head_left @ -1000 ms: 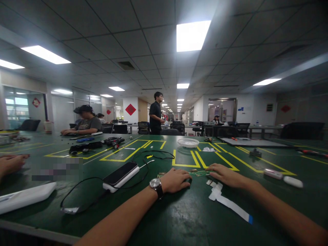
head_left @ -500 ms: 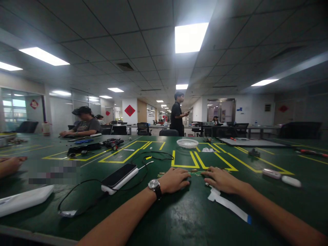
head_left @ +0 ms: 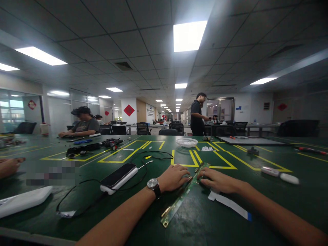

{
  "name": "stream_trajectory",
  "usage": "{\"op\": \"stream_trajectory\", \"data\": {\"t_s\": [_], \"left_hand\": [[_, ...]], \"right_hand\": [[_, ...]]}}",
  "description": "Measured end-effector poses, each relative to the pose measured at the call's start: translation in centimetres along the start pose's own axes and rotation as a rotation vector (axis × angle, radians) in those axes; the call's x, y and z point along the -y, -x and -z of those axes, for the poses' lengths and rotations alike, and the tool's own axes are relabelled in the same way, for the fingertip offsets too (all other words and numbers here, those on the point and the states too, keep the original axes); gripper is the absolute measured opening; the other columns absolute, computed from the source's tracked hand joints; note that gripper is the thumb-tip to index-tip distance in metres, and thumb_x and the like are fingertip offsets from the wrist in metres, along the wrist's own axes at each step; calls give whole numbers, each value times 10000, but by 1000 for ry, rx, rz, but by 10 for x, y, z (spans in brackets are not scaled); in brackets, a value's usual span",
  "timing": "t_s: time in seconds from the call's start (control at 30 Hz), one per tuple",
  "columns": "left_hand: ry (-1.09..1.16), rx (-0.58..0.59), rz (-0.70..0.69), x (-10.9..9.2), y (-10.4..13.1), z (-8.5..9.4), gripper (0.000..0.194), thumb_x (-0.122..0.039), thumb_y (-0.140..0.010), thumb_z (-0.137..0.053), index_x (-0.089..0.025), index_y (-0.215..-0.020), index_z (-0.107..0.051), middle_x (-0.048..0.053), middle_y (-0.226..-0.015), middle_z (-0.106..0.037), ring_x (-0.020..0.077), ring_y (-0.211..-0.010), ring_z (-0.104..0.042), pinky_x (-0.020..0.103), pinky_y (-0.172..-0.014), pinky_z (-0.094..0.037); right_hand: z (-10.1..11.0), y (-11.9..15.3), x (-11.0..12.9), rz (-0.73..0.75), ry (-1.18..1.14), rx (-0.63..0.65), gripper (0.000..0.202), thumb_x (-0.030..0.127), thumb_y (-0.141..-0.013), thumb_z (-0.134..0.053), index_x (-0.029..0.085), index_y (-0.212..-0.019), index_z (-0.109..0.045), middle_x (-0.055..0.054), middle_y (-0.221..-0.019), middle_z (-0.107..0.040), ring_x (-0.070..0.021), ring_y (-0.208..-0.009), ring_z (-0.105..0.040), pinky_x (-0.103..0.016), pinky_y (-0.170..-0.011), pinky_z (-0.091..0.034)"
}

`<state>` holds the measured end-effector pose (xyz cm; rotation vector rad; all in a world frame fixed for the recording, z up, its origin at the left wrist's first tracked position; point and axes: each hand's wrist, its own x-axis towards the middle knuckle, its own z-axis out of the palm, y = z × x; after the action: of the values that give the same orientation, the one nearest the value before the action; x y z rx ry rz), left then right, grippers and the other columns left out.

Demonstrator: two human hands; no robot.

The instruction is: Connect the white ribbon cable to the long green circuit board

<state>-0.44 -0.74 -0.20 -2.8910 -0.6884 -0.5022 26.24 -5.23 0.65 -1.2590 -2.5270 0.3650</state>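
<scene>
A long narrow green circuit board strip (head_left: 181, 197) lies on the green table (head_left: 200, 225), running from between my hands diagonally toward the near edge. My left hand (head_left: 173, 178), with a watch on its wrist, rests fingertips against the strip's left side near its far end. On the other side my right hand (head_left: 217, 180) holds the same stretch of the strip. A white flat ribbon cable (head_left: 229, 204) with a blue tip lies just under my right forearm.
A phone on a white power bank (head_left: 118, 176) with a black cable (head_left: 84, 201) lies to the left. A white basket (head_left: 187, 142) sits farther back and a white pen-like tool (head_left: 279, 175) to the right. Another person's hand (head_left: 9, 166) rests at the far left. A seated person (head_left: 83, 123) and a standing person (head_left: 197, 118) are beyond.
The circuit board strip has swung from lying crosswise behind my hands to pointing toward me. My hands moved closer together. The standing person walked to the right.
</scene>
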Motion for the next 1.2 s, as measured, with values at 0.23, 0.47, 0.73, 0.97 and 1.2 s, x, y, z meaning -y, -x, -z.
{"op": "stream_trajectory", "data": {"t_s": [0.23, 0.47, 0.73, 0.97, 1.2], "left_hand": [[41, 68, -33, -2, 0, -5, 321, -348, -993, -500, -253, -1295, -553, 50, -1358, -569, 241, -1239, -525, 384, -1009, -427], [99, 111, -91, -7, 0, -3, 383, -362, -1004, -476, -272, -1376, -482, 72, -1462, -478, 257, -1309, -478, 416, -1043, -413], [157, 145, -127, -7, 0, -5, 360, -360, -1031, -407, -280, -1371, -496, 50, -1469, -486, 239, -1322, -471, 410, -1051, -401], [172, 137, -141, -4, -1, -7, 355, -354, -1016, -449, -281, -1355, -522, 54, -1438, -519, 245, -1294, -496, 396, -1050, -398], [178, 138, -128, -4, -1, -9, 369, -374, -1017, -439, -266, -1361, -521, 68, -1436, -518, 258, -1285, -503, 414, -1046, -410]], "right_hand": [[-3, -3, 6, 90, -61, -12, 259, 406, -959, -495, 187, -961, -634, -58, -1040, -618, -207, -957, -573, -334, -879, -462], [2, -4, 20, 29, -117, -92, 311, 431, -940, -516, 188, -1053, -674, -55, -1049, -689, -219, -968, -617, -332, -902, -461], [25, 7, 5, -225, 245, -35, 306, 478, -818, -642, 198, -938, -667, -63, -862, -686, -222, -748, -614, -293, -624, -413], [9, 4, 7, -162, 126, 36, 204, 313, -803, -643, 201, -974, -657, -32, -865, -659, -191, -757, -597, -273, -639, -409], [3, 0, 9, -132, 100, 10, 202, 286, -811, -636, 195, -991, -656, -22, -875, -641, -169, -753, -577, -257, -645, -412]]}}
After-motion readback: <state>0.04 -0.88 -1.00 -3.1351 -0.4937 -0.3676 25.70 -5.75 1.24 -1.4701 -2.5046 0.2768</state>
